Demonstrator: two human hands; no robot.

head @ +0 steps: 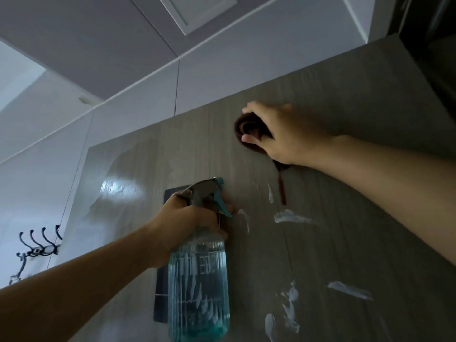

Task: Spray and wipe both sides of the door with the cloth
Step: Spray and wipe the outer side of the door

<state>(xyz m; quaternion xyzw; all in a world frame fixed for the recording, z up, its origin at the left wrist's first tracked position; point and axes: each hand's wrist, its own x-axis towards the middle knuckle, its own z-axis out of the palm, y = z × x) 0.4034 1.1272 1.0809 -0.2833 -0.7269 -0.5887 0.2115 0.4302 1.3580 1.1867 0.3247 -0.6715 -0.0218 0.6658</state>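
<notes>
Your right hand presses a dark reddish-brown cloth flat against the upper part of the grey wood-grain door, fingers spread over the bunched fabric and thumb hooked round its lower edge, so the cloth is held between palm and panel. A loose strip of it hangs down toward 6 o'clock below your wrist.

Your left hand is wrapped round the neck of the spray bottle, with a fingertip showing near the teal trigger, nozzle turned toward the door. The bottle is clear and ribbed, and pale blue liquid shows through its walls, though glare and printing hide the level.

What the next stroke probably turns on: white foam streaks lie from the cloth at about 6 o'clock, just below the hanging strip, and more lie further down toward 5 o'clock near the lower edge of view. Their long axes run mostly sideways, so a downward sweep would cross them. Your right hand is the nearer one and already has the cloth.

A wet sheen sits at 8 o'clock from the cloth, beyond a dark rectangular plate behind the bottle. Black coat hooks hang on the white wall at far left.
</notes>
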